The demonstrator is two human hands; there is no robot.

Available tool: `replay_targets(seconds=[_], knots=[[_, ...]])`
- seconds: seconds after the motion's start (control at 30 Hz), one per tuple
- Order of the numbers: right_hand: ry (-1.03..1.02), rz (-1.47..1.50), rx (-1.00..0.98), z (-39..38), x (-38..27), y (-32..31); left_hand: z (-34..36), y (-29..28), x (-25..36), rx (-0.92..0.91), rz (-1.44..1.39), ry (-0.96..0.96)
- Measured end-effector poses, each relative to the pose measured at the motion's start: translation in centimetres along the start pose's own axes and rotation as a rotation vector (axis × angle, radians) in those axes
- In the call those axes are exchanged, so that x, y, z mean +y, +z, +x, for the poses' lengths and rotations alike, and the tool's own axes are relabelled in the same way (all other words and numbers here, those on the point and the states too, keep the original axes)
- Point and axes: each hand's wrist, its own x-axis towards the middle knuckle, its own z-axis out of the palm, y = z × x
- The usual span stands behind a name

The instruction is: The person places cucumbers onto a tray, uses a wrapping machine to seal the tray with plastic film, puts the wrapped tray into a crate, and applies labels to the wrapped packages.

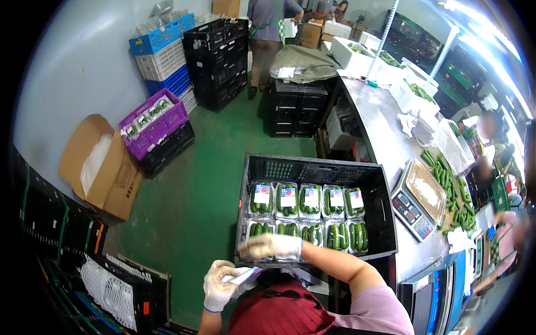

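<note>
Ten cucumber packs [338,237] lie in two rows of five inside a black crate [335,172], directly ahead of the wearer. On my feed, each far-row pack bears a label [311,196] (white, with blue and red print). The right hand [272,246], in a white glove, extends over the left end of the near row and partly hides the packs there. Its fingers are blurred; I cannot tell whether they grip anything. The left hand [219,285], likewise gloved, is closed narrowly on a white sheet [241,276] near the crate's near left corner. Right of the crate, I locate a steel table [379,134] supporting a digital scale [427,190] and loose cucumbers [444,176]. Well apart, to the left, stand a purple crate [162,134] containing further packs and an open cardboard box [114,178].
</note>
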Motion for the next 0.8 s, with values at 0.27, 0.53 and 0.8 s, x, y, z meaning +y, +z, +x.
replay_targets(seconds=[0.27,0.53,0.8], knots=[[-0.081,-0.427,0.520,-3.0,-2.7,10.7,-0.4,-0.6,-1.6,-0.175,-0.332,-0.086],[-0.112,-0.288,0.433,-6.6,-5.8,11.6,-2.3,0.2,2.4,-0.117,-0.343,-0.121],[-0.313,-0.557,0.791,-13.8,-11.4,6.6,-3.5,2.9,5.6,-0.299,0.071,-0.045]])
